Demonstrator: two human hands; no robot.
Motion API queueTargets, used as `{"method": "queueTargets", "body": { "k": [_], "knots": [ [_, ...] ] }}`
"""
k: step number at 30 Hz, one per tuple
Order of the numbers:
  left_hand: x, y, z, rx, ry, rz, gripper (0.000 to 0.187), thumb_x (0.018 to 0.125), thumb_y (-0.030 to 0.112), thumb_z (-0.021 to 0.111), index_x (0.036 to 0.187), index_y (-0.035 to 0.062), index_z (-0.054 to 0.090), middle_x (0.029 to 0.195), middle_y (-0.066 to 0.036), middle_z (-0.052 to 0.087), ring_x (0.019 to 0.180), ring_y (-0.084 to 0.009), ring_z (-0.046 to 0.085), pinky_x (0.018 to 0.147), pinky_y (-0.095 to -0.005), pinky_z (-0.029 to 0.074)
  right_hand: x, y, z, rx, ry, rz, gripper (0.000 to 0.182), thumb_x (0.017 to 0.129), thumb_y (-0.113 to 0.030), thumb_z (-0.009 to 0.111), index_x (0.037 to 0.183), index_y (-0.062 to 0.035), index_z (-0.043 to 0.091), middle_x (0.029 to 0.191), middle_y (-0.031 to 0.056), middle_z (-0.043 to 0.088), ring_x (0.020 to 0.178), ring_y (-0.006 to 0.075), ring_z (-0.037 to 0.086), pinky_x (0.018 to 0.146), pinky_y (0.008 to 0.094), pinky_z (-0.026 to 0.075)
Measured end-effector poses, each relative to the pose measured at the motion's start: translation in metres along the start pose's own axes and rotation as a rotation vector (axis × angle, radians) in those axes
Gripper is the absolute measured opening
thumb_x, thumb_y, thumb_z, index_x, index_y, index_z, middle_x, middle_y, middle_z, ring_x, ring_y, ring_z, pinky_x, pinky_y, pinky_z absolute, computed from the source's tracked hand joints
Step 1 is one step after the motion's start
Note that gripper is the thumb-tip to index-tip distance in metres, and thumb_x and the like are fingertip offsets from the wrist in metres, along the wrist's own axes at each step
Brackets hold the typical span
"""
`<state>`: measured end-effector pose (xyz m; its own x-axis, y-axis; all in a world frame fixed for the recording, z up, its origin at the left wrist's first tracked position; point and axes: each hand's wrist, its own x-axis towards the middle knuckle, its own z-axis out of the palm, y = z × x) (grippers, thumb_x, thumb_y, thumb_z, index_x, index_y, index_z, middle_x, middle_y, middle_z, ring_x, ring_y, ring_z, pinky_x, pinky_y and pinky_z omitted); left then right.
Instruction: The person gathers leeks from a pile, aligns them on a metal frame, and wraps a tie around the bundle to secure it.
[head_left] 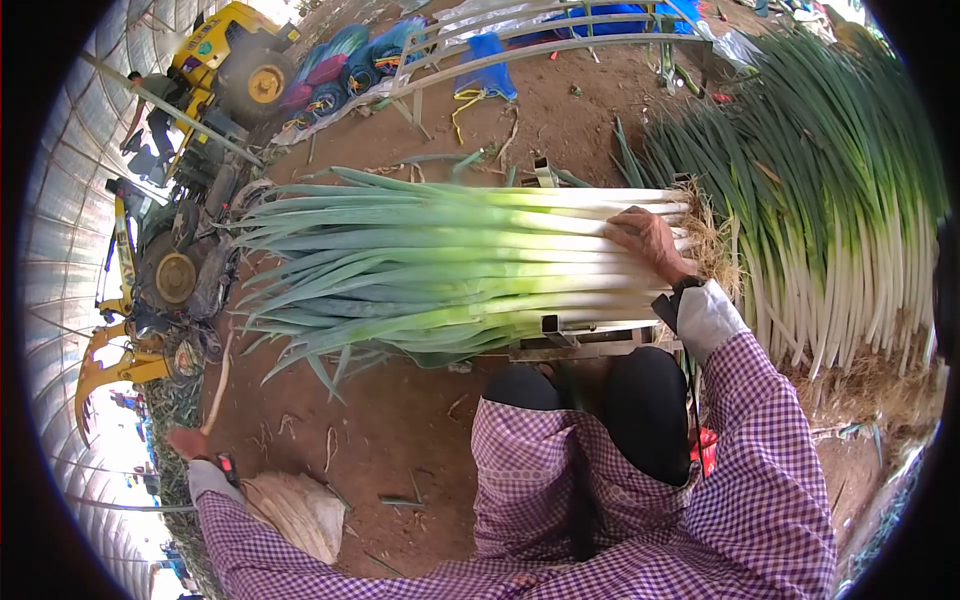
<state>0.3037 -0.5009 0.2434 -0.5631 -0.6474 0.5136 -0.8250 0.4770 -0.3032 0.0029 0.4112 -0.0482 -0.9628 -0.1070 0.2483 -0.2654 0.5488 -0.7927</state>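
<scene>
A thick layer of long green onions [480,265] lies sideways across a low metal frame [590,345], green leaves to the left and white stems with roots to the right. Over the white stems near the roots is my right hand [648,240], its fingers bent down onto the stalks. Far out at the lower left, my left hand [186,442] is closed around the lower end of a thin pale stick [222,375]. The stick's upper end reaches toward the leaf tips. Both wrists have dark bands below light cuffs.
A big heap of green onions [830,210] stands at the right. A pale sack [295,515] lies near my left forearm. Yellow machinery [225,55] and another person [160,105] are at the upper left. A pale rail frame [550,40] and blue bag [487,68] lie beyond.
</scene>
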Motion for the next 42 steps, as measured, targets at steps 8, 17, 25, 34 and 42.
{"method": "queueTargets", "body": {
  "k": [8,17,25,34,42],
  "knots": [
    [-0.168,0.378,-0.138,-0.732,0.218,0.963,0.044,0.086,0.015,0.074,0.129,0.0068,0.07,0.131,-0.013,0.066,0.128,-0.0339,0.056,0.114,-0.0463,0.04,0.003,0.01,0.004,-0.021,0.013,-0.012,0.033,0.09,-0.037,0.079,0.108,-0.0089,0.08,0.107,0.0091,0.076,0.095,0.031,0.073,0.085,0.0401,0.056],
    [-0.17,0.577,-0.191,-0.606,-0.071,1.106,0.034,0.082,0.033,0.081,0.105,0.0075,0.079,0.101,-0.016,0.075,0.103,-0.0373,0.069,0.093,-0.0468,0.051,0.001,0.001,0.001,-0.015,0.017,-0.019,0.033,0.088,-0.036,0.08,0.107,-0.0089,0.08,0.105,0.0086,0.075,0.094,0.0313,0.073,0.084,0.0404,0.056],
    [-0.116,0.621,-0.152,-0.353,-0.173,0.923,0.027,0.09,0.03,0.07,0.101,0.0082,0.08,0.096,-0.019,0.077,0.103,-0.0398,0.074,0.09,-0.0502,0.057,-0.001,-0.003,0.002,-0.017,0.054,-0.006,0.033,0.089,-0.037,0.08,0.107,-0.0095,0.08,0.105,0.0076,0.075,0.094,0.0306,0.073,0.084,0.0398,0.057],
    [-0.023,0.607,-0.255,-1.373,-0.41,0.596,0.024,0.081,0.018,0.08,0.1,0.0034,0.078,0.095,-0.011,0.08,0.084,-0.019,0.075,0.078,-0.0344,0.058,-0.001,-0.007,-0.001,-0.065,0.033,0.053,0.034,0.089,-0.042,0.078,0.105,-0.0127,0.081,0.104,0.0074,0.075,0.095,0.031,0.073,0.085,0.041,0.056],
    [-0.114,0.627,-0.191,-0.72,-0.49,1.076,0.04,0.071,0.034,0.091,0.101,0.0087,0.081,0.101,-0.016,0.078,0.102,-0.0313,0.074,0.091,-0.0429,0.056,-0.001,-0.007,0.0,-0.053,0.055,0.038,0.034,0.089,-0.043,0.079,0.104,-0.0126,0.081,0.104,0.0061,0.075,0.094,0.0308,0.073,0.084,0.0413,0.057]
  ]
}}
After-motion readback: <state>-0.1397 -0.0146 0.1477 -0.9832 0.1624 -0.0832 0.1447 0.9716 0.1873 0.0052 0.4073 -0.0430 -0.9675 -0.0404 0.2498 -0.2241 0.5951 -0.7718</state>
